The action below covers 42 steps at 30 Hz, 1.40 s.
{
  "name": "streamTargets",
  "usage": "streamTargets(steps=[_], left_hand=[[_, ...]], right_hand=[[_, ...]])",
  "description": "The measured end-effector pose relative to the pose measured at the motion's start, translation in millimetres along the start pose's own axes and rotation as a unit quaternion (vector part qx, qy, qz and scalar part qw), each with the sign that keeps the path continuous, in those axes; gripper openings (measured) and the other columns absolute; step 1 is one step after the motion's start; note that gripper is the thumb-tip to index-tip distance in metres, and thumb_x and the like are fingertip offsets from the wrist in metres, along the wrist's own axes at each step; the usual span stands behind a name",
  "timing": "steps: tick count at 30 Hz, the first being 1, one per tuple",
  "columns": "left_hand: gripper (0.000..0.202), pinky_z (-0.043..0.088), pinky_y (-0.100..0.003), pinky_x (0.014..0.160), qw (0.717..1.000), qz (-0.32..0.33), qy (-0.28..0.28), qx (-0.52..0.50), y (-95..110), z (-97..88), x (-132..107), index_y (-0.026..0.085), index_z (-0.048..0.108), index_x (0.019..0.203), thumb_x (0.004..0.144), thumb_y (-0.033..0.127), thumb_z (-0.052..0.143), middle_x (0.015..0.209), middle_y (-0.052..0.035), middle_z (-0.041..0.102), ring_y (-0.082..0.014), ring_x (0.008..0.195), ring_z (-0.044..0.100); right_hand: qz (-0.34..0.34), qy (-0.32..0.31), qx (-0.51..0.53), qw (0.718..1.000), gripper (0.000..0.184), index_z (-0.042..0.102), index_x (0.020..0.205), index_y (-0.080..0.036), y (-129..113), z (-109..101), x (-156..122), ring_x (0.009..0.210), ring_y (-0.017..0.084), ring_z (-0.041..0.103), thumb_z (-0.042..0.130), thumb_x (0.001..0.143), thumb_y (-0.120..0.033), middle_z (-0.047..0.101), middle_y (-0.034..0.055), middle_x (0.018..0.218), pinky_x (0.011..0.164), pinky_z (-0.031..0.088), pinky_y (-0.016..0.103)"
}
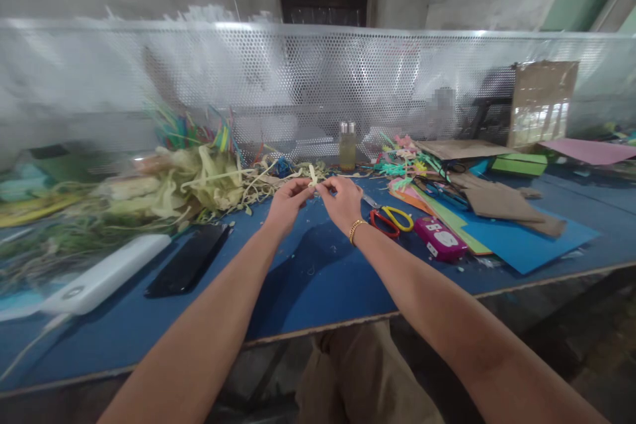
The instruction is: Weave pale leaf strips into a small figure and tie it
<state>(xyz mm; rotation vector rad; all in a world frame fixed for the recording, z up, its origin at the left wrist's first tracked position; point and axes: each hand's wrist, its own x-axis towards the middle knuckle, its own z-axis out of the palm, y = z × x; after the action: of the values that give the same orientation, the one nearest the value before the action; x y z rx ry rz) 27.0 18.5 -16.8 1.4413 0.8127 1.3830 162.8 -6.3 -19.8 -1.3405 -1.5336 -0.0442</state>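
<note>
Pinched between both hands above the blue tabletop is a small pale yellow-green strip (313, 174), like a piece of dried husk, its upper end sticking up. My left hand (289, 200) grips it from the left with thumb and fingertips. From the right, my right hand (342, 201), with a gold bracelet at the wrist, closes its thumb and finger on the same strip. The fingertips nearly meet and hide the strip's lower part. Just right of my right hand lie scissors (397, 217) with red and yellow handles.
Pale husks (213, 179) are heaped at the left, behind a black phone (189, 262) and a white power bank (106, 275). A small bottle (347, 149) stands at the back. Rightward are a magenta box (440, 238), blue paper (527, 245) and brown cardboard (504, 202). A perforated metal screen (318, 79) rises behind.
</note>
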Motion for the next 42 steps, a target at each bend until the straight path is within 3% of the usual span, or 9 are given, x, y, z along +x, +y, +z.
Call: streamTargets(steps=[9,15,21,25,28,34,42], left_hand=[[0.024,0.033,-0.021,0.052,0.999,0.004,0.001,0.038,0,-6.5,3,0.020,0.069,0.081,0.063,0.033,0.078,0.062,0.0015,0.058,-0.0099,0.057,0.048],[0.024,0.032,-0.023,0.052,0.996,0.017,-0.025,0.080,4,-7.3,2,0.019,0.071,0.078,0.062,0.034,0.078,0.062,0.0003,0.059,-0.0110,0.057,0.047],[0.023,0.035,-0.024,0.056,0.993,0.024,-0.003,0.112,5,-8.8,2,0.021,0.073,0.084,0.065,0.033,0.076,0.069,-0.0005,0.063,-0.0124,0.061,0.049],[0.023,0.036,-0.024,0.058,0.995,0.027,-0.010,0.098,6,-8.3,2,0.021,0.075,0.084,0.064,0.032,0.077,0.072,-0.0015,0.064,-0.0136,0.064,0.050],[0.022,0.036,-0.024,0.059,0.994,0.030,-0.004,0.102,6,-8.1,2,0.022,0.075,0.083,0.064,0.031,0.077,0.067,-0.0003,0.061,-0.0138,0.063,0.050],[0.027,0.033,-0.024,0.055,0.992,0.039,-0.040,0.112,2,-9.5,3,0.023,0.076,0.094,0.068,0.031,0.074,0.063,0.0021,0.057,-0.0117,0.057,0.044],[0.033,0.041,-0.024,0.065,0.994,0.008,-0.038,0.105,1,-6.4,3,0.025,0.075,0.102,0.071,0.036,0.072,0.087,-0.0033,0.072,-0.0154,0.076,0.058]], right_hand=[[0.015,-0.009,0.021,1.000,0.023,0.069,0.098,-0.027,0,-7,5,0.105,0.023,0.055,0.061,0.083,-0.043,0.069,0.0027,0.106,0.094,0.033,0.040],[0.038,-0.094,0.059,0.993,0.026,0.071,0.081,-0.026,2,-8,9,0.086,0.019,0.061,0.055,0.086,-0.046,0.072,-0.0001,0.084,0.088,0.035,0.037],[0.093,-0.104,0.096,0.986,0.026,0.068,0.073,-0.023,0,-7,7,0.069,0.014,0.056,0.057,0.083,-0.044,0.066,-0.0019,0.072,0.070,0.036,0.028],[0.078,-0.103,0.089,0.988,0.033,0.066,0.070,-0.022,-1,-7,6,0.067,0.013,0.054,0.055,0.083,-0.049,0.063,-0.0022,0.068,0.069,0.035,0.028],[0.088,-0.101,0.098,0.986,0.030,0.066,0.069,-0.022,2,-3,7,0.067,0.014,0.054,0.054,0.084,-0.045,0.063,-0.0022,0.068,0.068,0.036,0.027],[0.123,-0.103,0.208,0.965,0.025,0.064,0.065,-0.021,17,12,8,0.068,0.014,0.055,0.055,0.079,-0.040,0.063,-0.0014,0.068,0.067,0.040,0.025],[0.150,-0.123,0.248,0.949,0.026,0.067,0.068,-0.019,19,18,9,0.067,0.013,0.055,0.056,0.075,-0.042,0.065,0.0004,0.069,0.066,0.041,0.024]])
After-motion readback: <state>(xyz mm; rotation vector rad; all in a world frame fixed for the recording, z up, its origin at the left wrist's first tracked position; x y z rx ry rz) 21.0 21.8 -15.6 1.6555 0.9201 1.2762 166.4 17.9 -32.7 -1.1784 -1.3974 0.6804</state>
